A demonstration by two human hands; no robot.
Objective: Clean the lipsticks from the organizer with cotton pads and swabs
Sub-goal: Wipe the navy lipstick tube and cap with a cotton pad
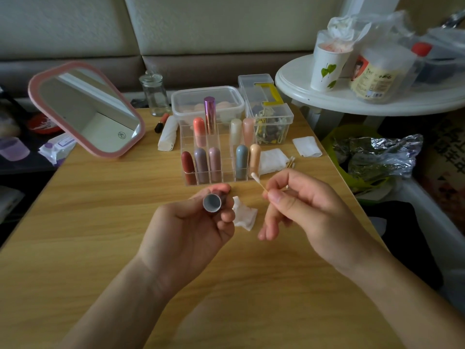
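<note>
While left hand (191,222) grips lipstick (212,202), swab (259,181) just right.

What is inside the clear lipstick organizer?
The organizer holds nine capped lipsticks upright, including a tall purple lipstick at the back. Several front compartments look empty. The caps hide the sticks themselves.

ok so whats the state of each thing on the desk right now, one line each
left hand: shut on lipstick tube
lipstick tube: held, open end facing the camera
right hand: shut on cotton swab
cotton swab: held, tip clean white
cotton pad: crumpled, lying on the desk
organizer: upright, partly filled with lipsticks
mirror: propped up, tilted back
glass jar: lid on
</note>
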